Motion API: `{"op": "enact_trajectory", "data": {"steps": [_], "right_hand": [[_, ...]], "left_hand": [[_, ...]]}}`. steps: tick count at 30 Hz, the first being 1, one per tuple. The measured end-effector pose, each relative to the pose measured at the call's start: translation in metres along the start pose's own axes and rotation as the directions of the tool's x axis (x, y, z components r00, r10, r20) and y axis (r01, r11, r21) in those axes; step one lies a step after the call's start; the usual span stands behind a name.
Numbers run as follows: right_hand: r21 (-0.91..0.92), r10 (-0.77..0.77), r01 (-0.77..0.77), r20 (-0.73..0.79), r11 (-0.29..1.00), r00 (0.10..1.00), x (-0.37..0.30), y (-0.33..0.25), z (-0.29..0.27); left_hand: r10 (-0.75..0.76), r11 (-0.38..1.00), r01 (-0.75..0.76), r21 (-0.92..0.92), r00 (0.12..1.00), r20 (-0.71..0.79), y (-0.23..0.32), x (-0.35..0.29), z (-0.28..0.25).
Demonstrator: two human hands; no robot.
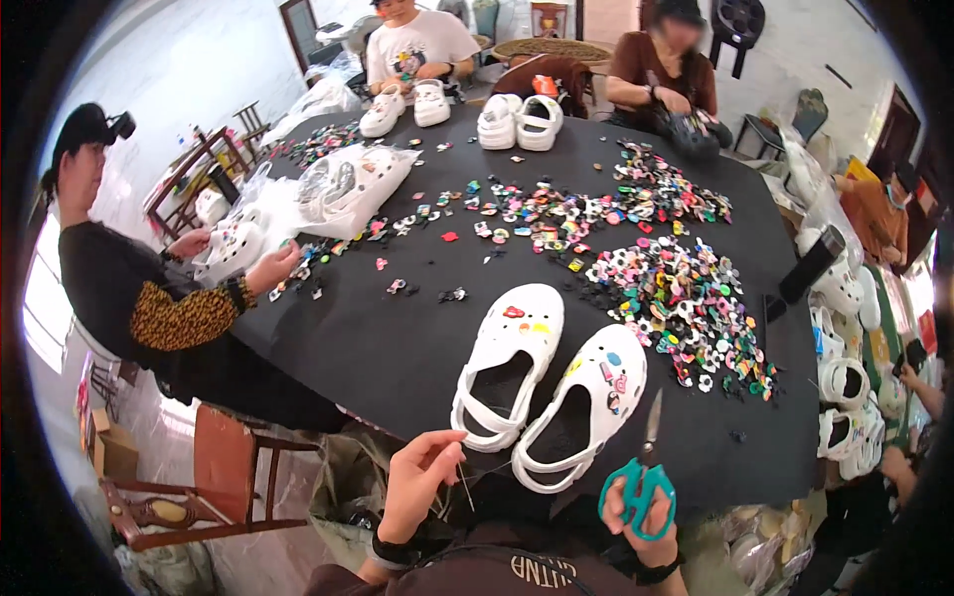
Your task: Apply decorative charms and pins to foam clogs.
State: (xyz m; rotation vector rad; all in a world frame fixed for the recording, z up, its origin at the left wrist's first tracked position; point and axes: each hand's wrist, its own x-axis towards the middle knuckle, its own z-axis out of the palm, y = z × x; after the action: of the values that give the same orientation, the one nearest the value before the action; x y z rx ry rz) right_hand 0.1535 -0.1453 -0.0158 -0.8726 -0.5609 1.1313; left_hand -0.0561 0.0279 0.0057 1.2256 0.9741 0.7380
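A pair of white clogs stands on the black table before me, toes pointing away. The left clog (pixel 519 328) has a few colourful charms on its upper; the right clog (pixel 596 392) carries several. Close to the heel strap of the left clog, my left hand (pixel 417 485) pinches a thin pale strand (pixel 468 491) that hangs below the fingertips. Whether the strand is joined to the clogs, I cannot tell. My right hand (pixel 641 521) grips scissors (pixel 643 482) by their teal handles, blades pointing away beside the right clog. The blades look closed together.
Loose shoe charms (pixel 686 298) lie heaped across the black table (pixel 397 338). Two more white pairs stand at its far side. Co-workers sit or stand around it, one at the left with a white clog (pixel 234 248). A wooden chair (pixel 224 467) is at my left; more clogs (pixel 845 382) are at the right.
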Motion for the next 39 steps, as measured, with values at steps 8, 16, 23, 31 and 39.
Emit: {"op": "enact_trajectory", "data": {"steps": [8, 16, 23, 31, 39], "right_hand": [[-0.15, -0.091, 0.09, 0.002, 0.985, 0.996, 0.026, -0.003, 0.002], [-0.584, -0.315, 0.026, -0.4, 0.812, 0.861, 0.04, -0.032, -0.045], [-0.611, -0.35, -0.021, -0.48, 0.791, 0.804, 0.033, -0.022, -0.057], [-0.647, -0.473, 0.134, -0.385, 0.751, 0.792, 0.036, -0.019, -0.044], [-0.119, -0.018, 0.02, 0.019, 0.993, 1.0, 0.007, -0.014, 0.002]], "left_hand": [[-0.051, 0.971, 0.032, -0.238, 0.996, -0.074, -0.005, -0.008, -0.022], [-0.045, 0.989, 0.064, -0.135, 0.989, 0.138, 0.001, 0.003, -0.029], [0.001, 1.0, 0.0, 0.006, 0.997, -0.072, -0.024, 0.018, -0.033], [-0.064, 0.935, 0.091, -0.343, 0.994, 0.088, -0.024, 0.02, -0.036], [0.025, 0.999, -0.022, -0.025, 0.994, 0.105, -0.015, 0.006, -0.031]]}}
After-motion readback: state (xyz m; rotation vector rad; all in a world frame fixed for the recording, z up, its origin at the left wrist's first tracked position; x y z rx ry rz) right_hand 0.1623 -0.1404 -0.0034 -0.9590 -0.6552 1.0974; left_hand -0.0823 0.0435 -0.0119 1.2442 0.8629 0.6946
